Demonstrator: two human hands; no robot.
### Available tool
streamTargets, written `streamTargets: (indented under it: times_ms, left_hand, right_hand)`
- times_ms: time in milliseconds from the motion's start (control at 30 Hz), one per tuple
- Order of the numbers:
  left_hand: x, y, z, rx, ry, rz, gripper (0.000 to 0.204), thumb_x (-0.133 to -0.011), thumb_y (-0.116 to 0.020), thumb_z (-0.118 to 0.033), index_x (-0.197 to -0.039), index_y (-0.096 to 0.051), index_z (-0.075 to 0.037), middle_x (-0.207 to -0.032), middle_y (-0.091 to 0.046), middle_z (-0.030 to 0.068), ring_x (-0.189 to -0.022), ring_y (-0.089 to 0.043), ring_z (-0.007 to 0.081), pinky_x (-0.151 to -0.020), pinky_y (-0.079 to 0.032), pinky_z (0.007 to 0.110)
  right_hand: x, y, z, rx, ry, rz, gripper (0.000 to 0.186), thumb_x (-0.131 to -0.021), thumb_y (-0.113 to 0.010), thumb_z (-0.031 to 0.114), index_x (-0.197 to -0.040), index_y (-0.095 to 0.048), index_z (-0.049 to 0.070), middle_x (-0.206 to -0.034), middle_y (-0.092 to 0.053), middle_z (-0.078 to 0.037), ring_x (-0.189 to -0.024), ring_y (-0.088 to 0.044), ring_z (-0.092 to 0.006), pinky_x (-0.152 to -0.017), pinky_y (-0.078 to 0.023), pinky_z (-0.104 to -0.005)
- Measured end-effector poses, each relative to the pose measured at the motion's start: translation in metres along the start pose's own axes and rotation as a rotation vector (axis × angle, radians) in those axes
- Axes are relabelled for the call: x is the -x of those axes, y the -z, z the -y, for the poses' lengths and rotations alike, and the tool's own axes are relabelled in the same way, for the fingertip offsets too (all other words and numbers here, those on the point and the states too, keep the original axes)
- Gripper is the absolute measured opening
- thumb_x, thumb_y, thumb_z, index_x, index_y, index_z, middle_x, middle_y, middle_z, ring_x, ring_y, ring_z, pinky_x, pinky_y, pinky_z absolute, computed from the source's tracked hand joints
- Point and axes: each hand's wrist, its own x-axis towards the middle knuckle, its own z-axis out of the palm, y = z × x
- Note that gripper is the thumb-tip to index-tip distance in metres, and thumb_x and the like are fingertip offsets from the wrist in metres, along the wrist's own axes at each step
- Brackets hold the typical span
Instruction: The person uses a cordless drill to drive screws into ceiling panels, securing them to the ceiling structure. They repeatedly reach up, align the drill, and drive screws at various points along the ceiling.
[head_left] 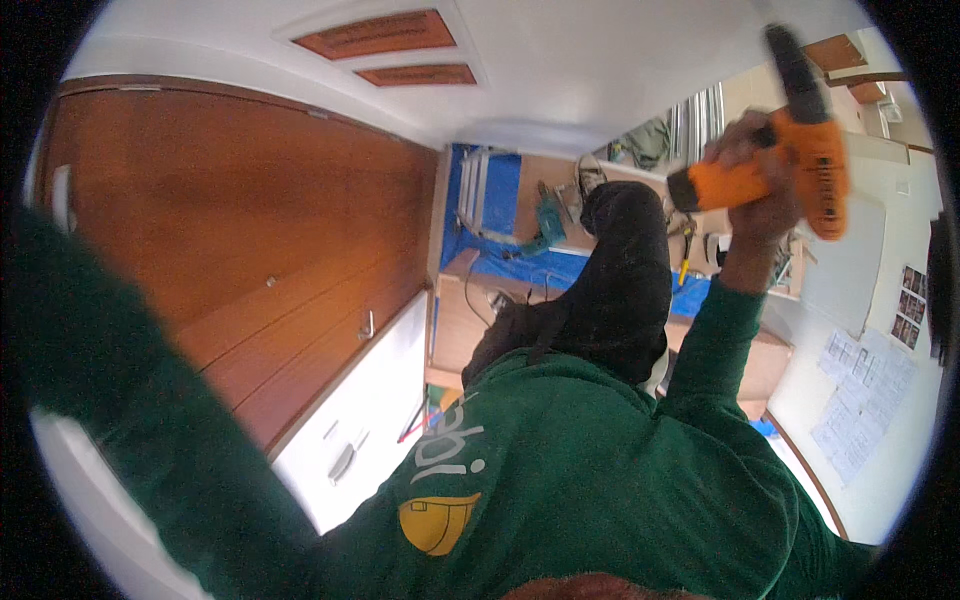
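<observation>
My right hand (757,185), raised at the upper right, is closed around the handle of an orange and black cordless drill (826,180). The drill's black chuck end points upward, close to the white ceiling panel, and is slightly blurred. Whatever bit it may carry cannot be made out. On the left, my left arm in its green sleeve (130,380) reaches out past the edge of the picture, so the hand itself is hidden.
Brown wooden doors (250,210) line the left side. Below me, a teal power tool (548,225) and a yellow-handled hammer (685,255) lie on a wooden surface with blue covering (520,262). Papers (865,395) hang on the right wall. Two reddish-brown panels (375,35) are set overhead.
</observation>
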Motion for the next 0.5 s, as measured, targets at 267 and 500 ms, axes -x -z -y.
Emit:
streamTargets:
  times_ms: [267, 500]
  left_hand:
    - [0.38, -0.208, -0.249, 0.6, 0.254, 1.175, 0.063, -0.1, -0.066, -0.038, -0.155, -0.044, -0.015, -0.15, -0.048, 0.0151, -0.134, -0.046, 0.0309, -0.116, -0.037, 0.046]
    - [0.356, -0.075, -0.395, 2.423, 1.977, 0.863, 0.08, -0.103, -0.039, -0.069, -0.154, -0.04, -0.006, -0.136, -0.059, 0.0153, -0.122, -0.061, 0.0299, -0.105, -0.051, 0.044]
  right_hand:
    - [0.204, 0.004, -0.082, 0.007, -0.892, -0.492, 0.045, -0.081, -0.074, 0.019, -0.119, -0.059, -0.001, -0.081, -0.065, -0.011, -0.064, -0.067, -0.0227, -0.066, -0.061, -0.0418]
    - [0.21, -0.039, -0.124, 0.088, -1.028, -0.538, 0.033, -0.087, -0.072, 0.007, -0.118, -0.061, 0.0, -0.09, -0.068, -0.009, -0.077, -0.071, -0.0241, -0.069, -0.06, -0.0377]
